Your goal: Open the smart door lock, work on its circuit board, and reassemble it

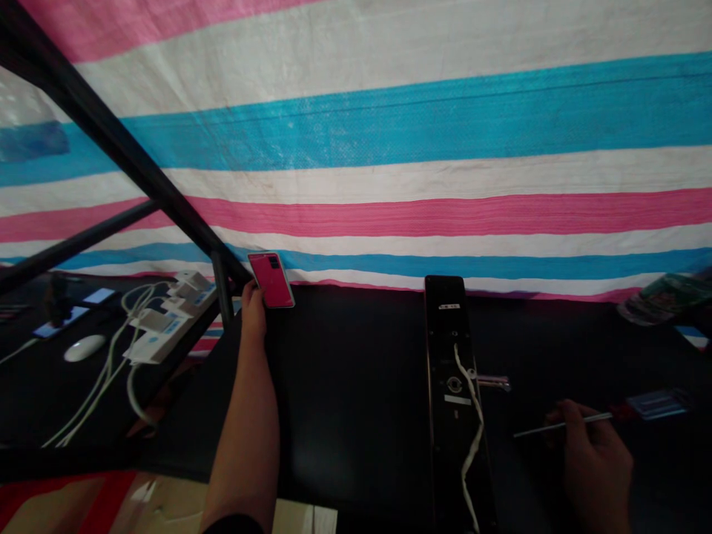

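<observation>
At the back left of the black table, my left hand (pixel 253 298) has its fingers closed on the left edge of a phone (pixel 274 280) with a pink-red back and a dark camera block. The phone stands tilted near the striped sheet. On the right, my right hand (pixel 598 460) pinches the thin metal shaft of a screwdriver, whose clear handle (pixel 656 405) points right. Between my hands lies a long black door lock panel (pixel 445 319) with a lever handle (pixel 492 382) sticking out to its right. A whitish cable (pixel 475 445) runs down along the panel.
Behind the black table (pixel 356 400) hangs a striped plastic sheet (pixel 389 133). On the left are a slanting dark metal frame (pixel 116 141), a power strip (pixel 161 334) with plugs and cables, and a white mouse (pixel 84 348). A clear plastic packet (pixel 656 300) lies back right.
</observation>
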A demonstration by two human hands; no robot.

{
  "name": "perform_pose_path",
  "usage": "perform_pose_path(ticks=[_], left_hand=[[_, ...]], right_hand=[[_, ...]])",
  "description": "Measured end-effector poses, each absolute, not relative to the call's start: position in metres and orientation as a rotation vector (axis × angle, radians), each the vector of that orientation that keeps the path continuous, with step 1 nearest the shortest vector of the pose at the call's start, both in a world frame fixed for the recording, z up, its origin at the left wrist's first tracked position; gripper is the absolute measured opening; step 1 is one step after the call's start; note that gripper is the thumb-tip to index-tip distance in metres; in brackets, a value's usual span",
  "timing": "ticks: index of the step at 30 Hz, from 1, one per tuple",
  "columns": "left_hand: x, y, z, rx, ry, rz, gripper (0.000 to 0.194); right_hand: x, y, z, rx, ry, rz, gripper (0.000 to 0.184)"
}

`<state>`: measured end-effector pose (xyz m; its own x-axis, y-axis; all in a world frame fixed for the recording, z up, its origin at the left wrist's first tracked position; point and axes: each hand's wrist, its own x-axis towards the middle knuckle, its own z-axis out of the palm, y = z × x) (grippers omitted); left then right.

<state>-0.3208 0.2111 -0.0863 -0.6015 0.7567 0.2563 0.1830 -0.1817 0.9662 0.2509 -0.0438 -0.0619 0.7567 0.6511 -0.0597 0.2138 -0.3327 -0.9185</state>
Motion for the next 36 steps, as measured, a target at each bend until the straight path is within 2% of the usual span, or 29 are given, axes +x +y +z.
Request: perform_pose_path(ticks=[10,22,29,36], left_hand=[[-0.314,0.215,-0.085,1.06,1.658,1.881,0.028],[-0.318,0.223,-0.088,0.948,1.637,1.859,0.035],[-0.319,0.216,-0.087,0.953,1.677,1.858,0.027],[-0.316,0.217,-0.087,0.945,1.689,1.857,0.029]], right_hand=[[0.26,-0.046,-0.08,-1.87,-0.66,0.529,0.056],[0.254,-0.045,-0.065,-1.921,-0.74,0.487,0.059],[0.254,-0.045,-0.067,-1.901,-0.687,0.513,0.06],[0.253,-0.044,-0.066,-1.866,-0.677,0.518,0.061]])
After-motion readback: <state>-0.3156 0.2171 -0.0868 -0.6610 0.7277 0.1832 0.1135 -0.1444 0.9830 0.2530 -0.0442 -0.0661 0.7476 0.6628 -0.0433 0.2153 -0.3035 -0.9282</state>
